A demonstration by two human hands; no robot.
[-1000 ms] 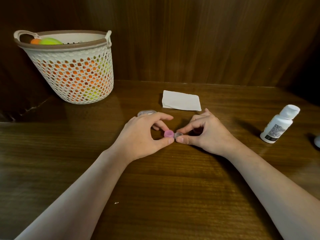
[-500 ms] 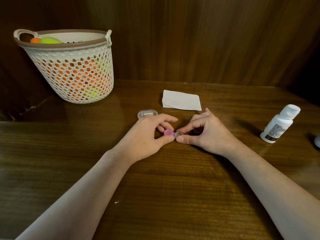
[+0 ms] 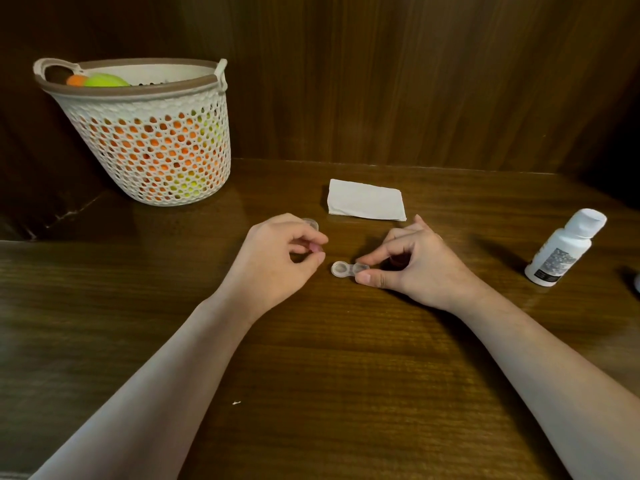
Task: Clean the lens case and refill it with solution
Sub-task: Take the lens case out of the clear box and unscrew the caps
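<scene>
A clear lens case [image 3: 343, 269] lies on the wooden table [image 3: 311, 358], its left well uncovered. My right hand [image 3: 415, 268] pinches the case's right end between thumb and forefinger. My left hand [image 3: 277, 261] is a little to the left of the case, its fingertips closed on a small pink cap [image 3: 316, 249] that is mostly hidden. A clear lid [image 3: 310, 223] peeks out behind my left hand. A white solution bottle [image 3: 562, 252] with its cap on stands at the right.
A folded white tissue [image 3: 366, 200] lies just beyond my hands. A white mesh basket [image 3: 152, 133] with orange and green items stands at the back left. A wood-panel wall rises behind the table. A small object sits at the right edge [image 3: 636, 284].
My left hand has pulled the pink cap off the case and moved left with it. The case's left well now shows uncovered. My right hand still holds the case.
</scene>
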